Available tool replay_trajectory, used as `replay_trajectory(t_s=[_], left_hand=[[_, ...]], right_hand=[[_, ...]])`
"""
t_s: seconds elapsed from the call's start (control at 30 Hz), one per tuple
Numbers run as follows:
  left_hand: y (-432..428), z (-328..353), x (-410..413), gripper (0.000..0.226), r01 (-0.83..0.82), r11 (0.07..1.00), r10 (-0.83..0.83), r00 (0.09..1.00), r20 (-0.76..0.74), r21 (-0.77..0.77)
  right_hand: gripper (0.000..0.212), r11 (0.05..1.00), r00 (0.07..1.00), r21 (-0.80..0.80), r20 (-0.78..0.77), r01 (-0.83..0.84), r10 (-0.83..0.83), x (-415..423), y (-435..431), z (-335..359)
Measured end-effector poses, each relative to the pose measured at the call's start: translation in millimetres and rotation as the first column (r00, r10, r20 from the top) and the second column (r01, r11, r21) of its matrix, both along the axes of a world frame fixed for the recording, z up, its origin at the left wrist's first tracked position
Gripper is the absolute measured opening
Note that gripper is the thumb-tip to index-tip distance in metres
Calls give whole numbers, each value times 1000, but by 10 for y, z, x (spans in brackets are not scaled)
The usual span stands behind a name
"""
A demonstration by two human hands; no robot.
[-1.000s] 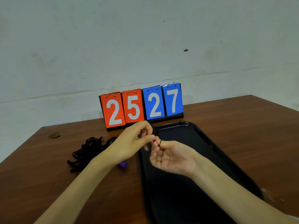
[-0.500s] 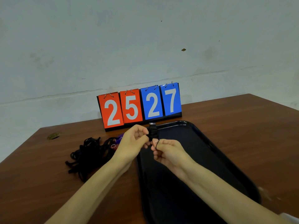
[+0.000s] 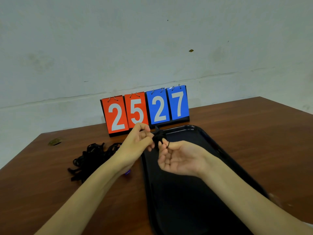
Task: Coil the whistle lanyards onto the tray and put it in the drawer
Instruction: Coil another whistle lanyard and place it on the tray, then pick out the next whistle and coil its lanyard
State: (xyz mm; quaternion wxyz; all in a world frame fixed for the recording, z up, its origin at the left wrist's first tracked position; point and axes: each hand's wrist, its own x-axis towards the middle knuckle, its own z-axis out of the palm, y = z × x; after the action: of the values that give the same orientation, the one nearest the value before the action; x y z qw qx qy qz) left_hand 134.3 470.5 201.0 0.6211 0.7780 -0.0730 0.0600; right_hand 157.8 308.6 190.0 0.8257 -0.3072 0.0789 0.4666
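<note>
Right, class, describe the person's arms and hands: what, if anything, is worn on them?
The left forearm and right forearm are bare. The left hand and right hand have no gloves; no watch or bracelet shows. A white sliver by the right arm's near end may be a sleeve.

A pale grey-white plastered wall [image 3: 152, 39] fills the upper half of the view, blotched with faint stains. A thin crack [image 3: 220, 75] runs roughly level across it, and a small dark fleck [image 3: 191, 50] sits higher up. Before the wall stands a reddish-brown wooden table [image 3: 254, 136]. At the tabletop's far edge a flip scoreboard [image 3: 145, 109] stands upright, its orange cards reading 25 and its blue cards 27. A dull worn patch [image 3: 54, 141] marks the far left corner. The light is soft and even.
</note>
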Motion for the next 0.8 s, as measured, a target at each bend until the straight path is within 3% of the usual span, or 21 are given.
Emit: replay_trajectory(t_s=[0.13,0.23,0.3,0.37,0.43,0.53,0.63,0.8], left_hand=[[125,135,-14,20,189,965,-202,978,-56,-182],[159,156,-14,21,236,923,-263,963,-52,-302],[144,147,3,17,189,893,-228,972,-48,-409],[157,126,29,16,108,930,-132,990,-44,-352],[222,86,55,24,23,988,-30,998,-46,-153],[317,-34,113,15,-109,981,117,992,-43,159],[373,-164,174,9,-179,922,190,982,2,344],[497,-279,227,15,-217,832,207,975,77,510]], right_hand=[[7,978,989,159,-34,-138,145,41,-67,30],[6,960,979,191,11,-203,205,55,-86,28],[8,990,978,14,158,-143,139,69,-101,57],[11,954,885,-281,464,106,38,114,-138,99],[12,794,696,-452,716,406,52,175,-165,146],[7,461,534,-560,822,689,200,366,-203,60],[17,183,465,-596,753,782,466,557,-193,-135],[19,-27,440,-541,652,841,617,765,-57,-318]])
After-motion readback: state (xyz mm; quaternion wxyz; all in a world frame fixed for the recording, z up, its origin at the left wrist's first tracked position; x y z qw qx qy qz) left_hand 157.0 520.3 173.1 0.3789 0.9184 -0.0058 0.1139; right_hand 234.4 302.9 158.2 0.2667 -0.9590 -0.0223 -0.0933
